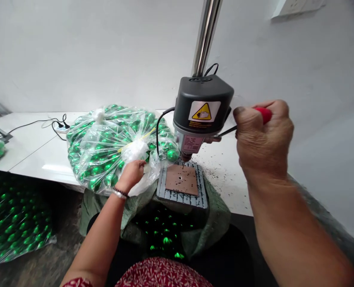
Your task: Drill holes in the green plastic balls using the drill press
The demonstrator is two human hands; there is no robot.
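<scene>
My right hand (263,139) is wrapped round the red knob (266,114) of the drill press's feed lever. The dark grey drill press (205,95) has a thin drill bit (183,164) pointing down, apart from the brown board (172,179) on the slotted base (201,199). A small hole shows in the board. My left hand (132,174) is at the gathered mouth of a clear plastic bag (105,139) full of shiny green balls. Its fingers are curled, and whatever they hold is hidden.
Dark shavings litter the white table (221,179) right of the base. A green sack (215,219) below the base holds more green balls. Another bag of balls (15,219) stands at the left. A power strip (61,128) with cables lies behind.
</scene>
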